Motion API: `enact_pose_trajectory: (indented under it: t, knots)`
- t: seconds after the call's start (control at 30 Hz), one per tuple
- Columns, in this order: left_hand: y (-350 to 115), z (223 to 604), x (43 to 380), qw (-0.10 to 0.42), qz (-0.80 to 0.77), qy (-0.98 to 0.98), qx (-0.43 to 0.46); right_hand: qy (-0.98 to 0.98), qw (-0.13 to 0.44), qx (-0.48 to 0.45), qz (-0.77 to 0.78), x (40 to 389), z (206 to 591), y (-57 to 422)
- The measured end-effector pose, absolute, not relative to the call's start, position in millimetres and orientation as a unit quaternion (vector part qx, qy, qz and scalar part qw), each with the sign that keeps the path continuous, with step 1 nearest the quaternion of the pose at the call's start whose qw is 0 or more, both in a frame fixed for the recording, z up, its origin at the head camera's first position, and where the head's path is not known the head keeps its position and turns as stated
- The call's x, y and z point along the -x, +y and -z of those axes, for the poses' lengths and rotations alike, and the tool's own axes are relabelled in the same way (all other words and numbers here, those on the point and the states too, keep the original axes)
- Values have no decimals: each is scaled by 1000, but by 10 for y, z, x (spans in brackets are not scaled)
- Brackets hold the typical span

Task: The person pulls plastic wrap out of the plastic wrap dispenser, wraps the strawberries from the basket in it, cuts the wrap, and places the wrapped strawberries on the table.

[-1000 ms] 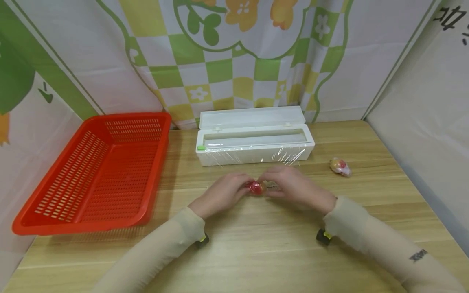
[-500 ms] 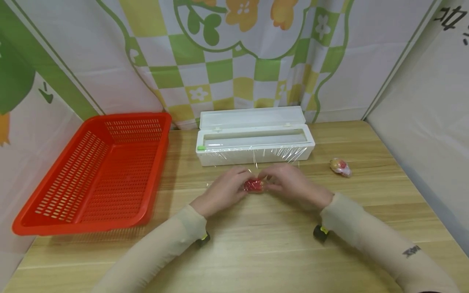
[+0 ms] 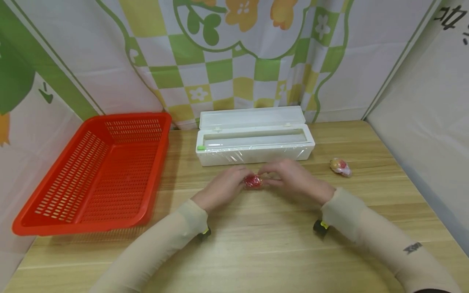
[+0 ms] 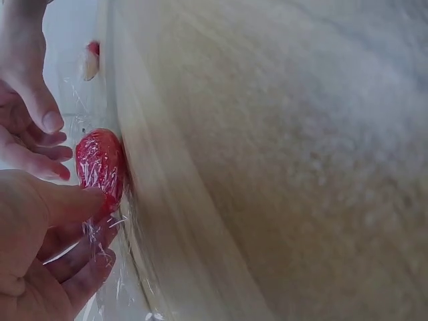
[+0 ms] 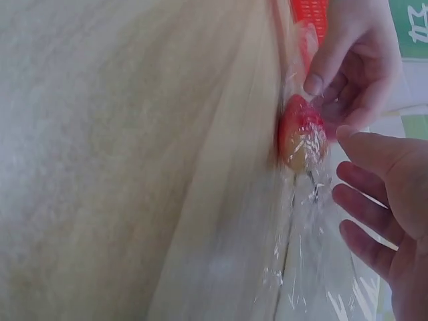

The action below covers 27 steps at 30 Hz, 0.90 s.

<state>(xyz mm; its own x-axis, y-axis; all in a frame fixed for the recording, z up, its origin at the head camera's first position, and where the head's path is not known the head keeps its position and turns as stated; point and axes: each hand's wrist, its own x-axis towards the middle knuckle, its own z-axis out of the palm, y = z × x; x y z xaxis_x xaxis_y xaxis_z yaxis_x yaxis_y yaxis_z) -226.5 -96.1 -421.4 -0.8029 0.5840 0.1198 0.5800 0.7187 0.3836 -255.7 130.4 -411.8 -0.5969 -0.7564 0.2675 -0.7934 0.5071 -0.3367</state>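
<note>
A small red-and-yellow fruit (image 3: 253, 181) lies on the wooden table, with clear cling film (image 5: 304, 234) over and around it. A thin dark stem shows at its yellow end in the right wrist view. My left hand (image 3: 224, 185) pinches the fruit's red end and the film, its thumb (image 4: 83, 202) on top. My right hand (image 3: 294, 179) is close by the other end. Its fingers (image 5: 364, 200) are loosely bent and apart, with nothing gripped between them; whether the thumb tip touches the film I cannot tell.
Behind the hands stands a white film dispenser box (image 3: 256, 156) with its lid raised and film hanging over its front. A red plastic basket (image 3: 155, 171) is at the left. Another film-wrapped fruit (image 3: 338, 166) lies at the right. A patterned curtain (image 3: 220, 73) hangs behind.
Both hands have moved slightly toward the box with the fruit. The fruit has turned, showing more red, and the film in front of the box has shifted.
</note>
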Motion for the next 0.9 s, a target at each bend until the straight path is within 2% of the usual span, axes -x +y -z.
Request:
enact_pose_trajectory:
  t: [0.17, 0.43, 0.63, 0.9]
  knots:
    - [-964, 4207, 2297, 9, -204, 929, -310, -849, 65, -486, -198, 2556, 4127, 1249]
    - [-980, 4208, 2335, 24, -218, 929, -299, -848, 80, -489, -187, 2576, 4207, 1205]
    - [-1007, 4215, 2349, 39, -232, 928, -287, -854, 76, -477, -195, 2599, 4212, 1180]
    - [-1054, 4236, 2357, 21, -243, 922, -301, -859, 55, -468, -203, 2634, 4194, 1169]
